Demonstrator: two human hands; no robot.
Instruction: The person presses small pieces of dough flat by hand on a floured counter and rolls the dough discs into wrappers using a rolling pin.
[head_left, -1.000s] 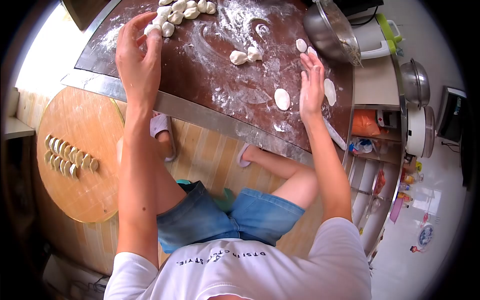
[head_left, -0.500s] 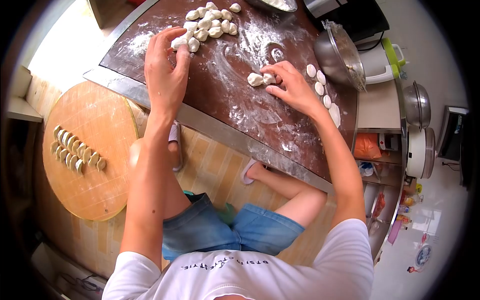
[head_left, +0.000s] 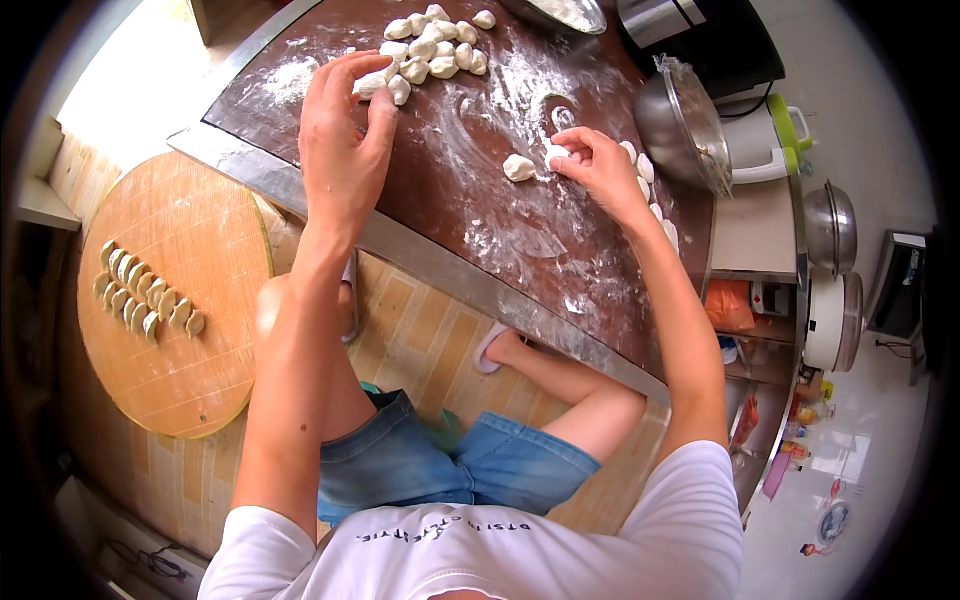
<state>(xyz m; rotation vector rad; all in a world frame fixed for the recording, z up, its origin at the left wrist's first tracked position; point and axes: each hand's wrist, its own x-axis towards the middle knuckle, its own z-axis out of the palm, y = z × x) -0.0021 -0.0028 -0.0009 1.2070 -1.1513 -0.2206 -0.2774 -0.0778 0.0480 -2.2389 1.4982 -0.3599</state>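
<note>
Right hand (head_left: 602, 172) pinches a dough piece (head_left: 555, 155) between thumb and fingers; a loose dough lump (head_left: 519, 168) lies just beside those fingertips. Left hand (head_left: 342, 140) curves at the dough pile (head_left: 440, 48) near its fingertips; grip cannot be determined.

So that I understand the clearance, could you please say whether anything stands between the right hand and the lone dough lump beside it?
Yes: the dough piece pinched by the right hand is between it and the lone dough lump; otherwise only floured tabletop shows there.
</note>
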